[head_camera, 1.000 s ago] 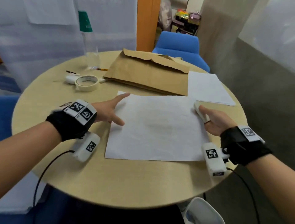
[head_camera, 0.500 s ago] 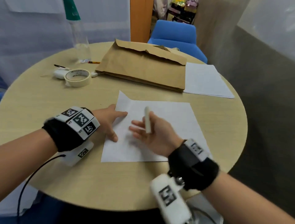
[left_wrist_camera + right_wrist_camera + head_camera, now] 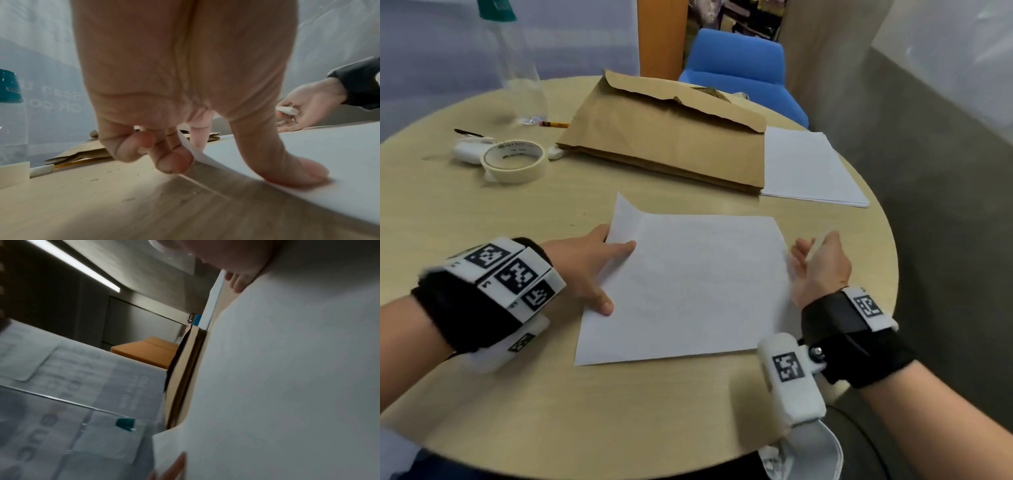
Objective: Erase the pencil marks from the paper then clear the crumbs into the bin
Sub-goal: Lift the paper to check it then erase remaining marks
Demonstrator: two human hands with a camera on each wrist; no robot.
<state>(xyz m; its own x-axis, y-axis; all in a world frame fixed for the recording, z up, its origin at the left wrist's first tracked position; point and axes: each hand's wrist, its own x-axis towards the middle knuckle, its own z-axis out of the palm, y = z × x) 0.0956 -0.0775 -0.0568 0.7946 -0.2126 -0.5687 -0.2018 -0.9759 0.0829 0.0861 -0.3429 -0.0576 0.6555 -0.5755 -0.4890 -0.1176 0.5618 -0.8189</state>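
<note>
A white sheet of paper (image 3: 688,284) lies on the round wooden table (image 3: 619,411); any marks on it are too faint to make out. My left hand (image 3: 599,267) holds the sheet's left edge down with thumb (image 3: 304,172) and index finger, and its far left corner curls up over my other fingers. My right hand (image 3: 818,263) is at the sheet's right edge and grips a white eraser (image 3: 816,245), also visible as the eraser (image 3: 287,110) in the left wrist view. A white bin (image 3: 815,452) shows below the table's near edge.
A brown envelope (image 3: 667,137) and a stack of white sheets (image 3: 808,168) lie beyond the paper. A tape roll (image 3: 515,161), a clear bottle (image 3: 520,68) and a pencil (image 3: 554,124) are at the far left. A blue chair (image 3: 739,65) stands behind the table.
My right hand has swept with the eraser from the middle of the paper back to its right edge. My left hand stays on the left edge.
</note>
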